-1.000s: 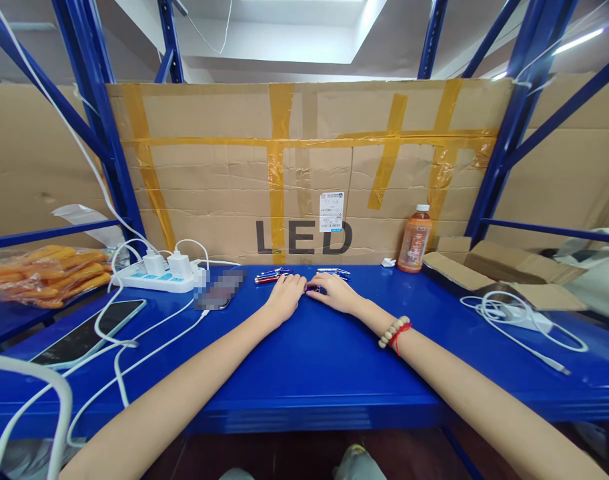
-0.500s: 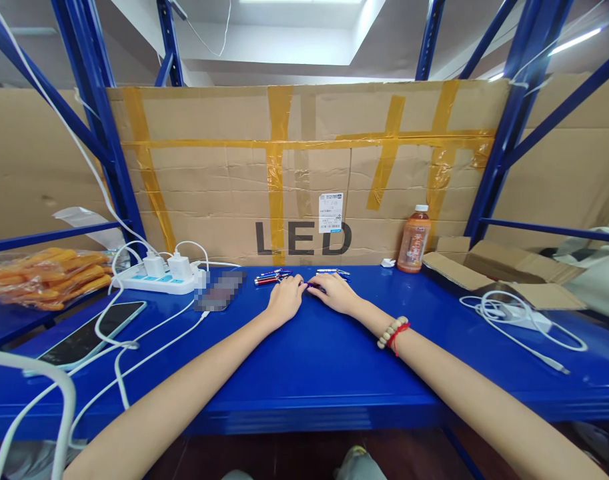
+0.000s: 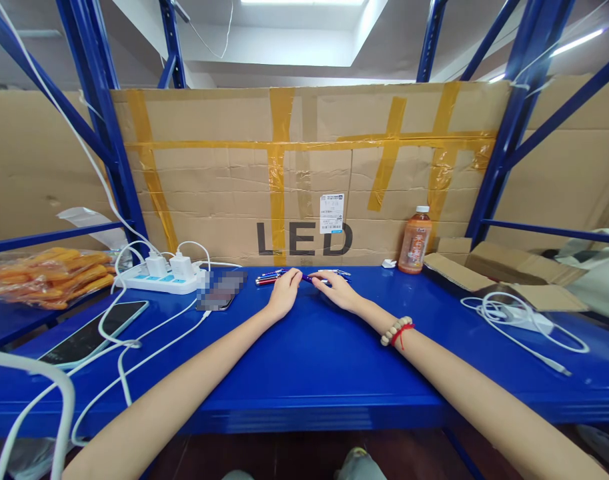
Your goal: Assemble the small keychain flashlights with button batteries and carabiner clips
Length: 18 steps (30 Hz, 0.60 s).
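Note:
A dark blue pen (image 3: 308, 279) bridges the gap between my two hands over the blue shelf top (image 3: 304, 360). My left hand (image 3: 284, 293) is closed round its left end, fingertips partly hidden. On the other end, my right hand (image 3: 335, 291) pinches it with thumb and fingers. Red and blue pens (image 3: 268, 279) lie just left of my left hand, partly covered by it. Behind my right hand lie several silver and blue pens (image 3: 340, 272).
At left are a power strip (image 3: 157, 280), two phones and looping white cables. A bottle (image 3: 415, 241), a crumpled white scrap (image 3: 388, 264), an open carton (image 3: 504, 273) and a coiled charger cable (image 3: 524, 323) sit at right. A large cardboard sheet (image 3: 224, 193) stands behind.
My fingers have shifted slightly, and more of the blue pen shows between my hands. The left hand looks more upright and closed. The camera view has moved a little.

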Available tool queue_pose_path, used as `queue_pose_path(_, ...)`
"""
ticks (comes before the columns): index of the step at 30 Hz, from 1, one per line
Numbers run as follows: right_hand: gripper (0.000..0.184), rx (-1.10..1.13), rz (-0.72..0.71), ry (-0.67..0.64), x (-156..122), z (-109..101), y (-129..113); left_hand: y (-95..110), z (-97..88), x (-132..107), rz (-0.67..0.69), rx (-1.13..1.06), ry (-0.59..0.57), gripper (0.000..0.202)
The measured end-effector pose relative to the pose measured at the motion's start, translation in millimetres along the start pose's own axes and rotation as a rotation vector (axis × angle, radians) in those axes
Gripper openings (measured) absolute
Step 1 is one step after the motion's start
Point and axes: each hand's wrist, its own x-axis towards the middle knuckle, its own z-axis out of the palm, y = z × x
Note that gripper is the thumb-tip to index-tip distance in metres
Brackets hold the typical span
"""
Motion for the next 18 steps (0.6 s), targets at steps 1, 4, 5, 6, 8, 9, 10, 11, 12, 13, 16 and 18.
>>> queue_pose_path(1, 0.035, 0.034, -0.009, -0.021, 0.5, 1.8, -1.4, 1.3, 0.1, -0.6, 0.024, -0.011, -0.011, 0.026)
queue_pose_path(4, 0.047, 0.105, -0.016, -0.075, 1.7, 7.0, -2.6, 1.5, 1.8, -0.7, 0.079, -0.024, -0.055, 0.025)
queue_pose_path(5, 0.050, 0.118, -0.011, -0.082, 1.8, 8.2, -1.7, 0.3, 2.8, -0.2, 0.090, -0.021, -0.072, 0.024)
queue_pose_path(6, 0.053, 0.127, -0.004, -0.082, 1.8, 9.1, -0.3, -1.4, 3.8, 0.5, 0.097, -0.015, -0.090, 0.024)
queue_pose_path(8, 0.056, 0.132, 0.015, -0.070, 1.5, 9.8, 3.5, -5.7, 5.8, 2.2, 0.101, 0.006, -0.121, 0.023)
queue_pose_path(9, 0.057, 0.129, 0.025, -0.062, 1.3, 9.7, 5.5, -7.9, 6.5, 2.9, 0.098, 0.019, -0.132, 0.022)
queue_pose_path(10, 0.057, 0.124, 0.034, -0.054, 1.1, 9.5, 7.2, -9.9, 7.1, 3.5, 0.093, 0.032, -0.139, 0.022)
queue_pose_path(11, 0.057, 0.118, 0.041, -0.050, 0.9, 9.1, 8.5, -11.6, 7.3, 3.8, 0.089, 0.046, -0.144, 0.021)
queue_pose_path(12, 0.056, 0.111, 0.044, -0.052, 0.8, 8.5, 9.3, -12.7, 7.3, 3.8, 0.084, 0.060, -0.148, 0.021)
queue_pose_path(13, 0.055, 0.103, 0.043, -0.057, 0.6, 7.8, 9.4, -13.4, 7.1, 3.4, 0.082, 0.073, -0.152, 0.021)
queue_pose_path(16, 0.047, 0.061, 0.014, -0.081, 0.1, 4.5, 5.9, -12.3, 6.2, 0.9, 0.085, 0.106, -0.170, 0.018)
queue_pose_path(18, 0.038, 0.014, -0.003, -0.087, -0.5, 2.4, 2.0, -10.2, 6.0, -1.1, 0.085, 0.119, -0.176, 0.019)
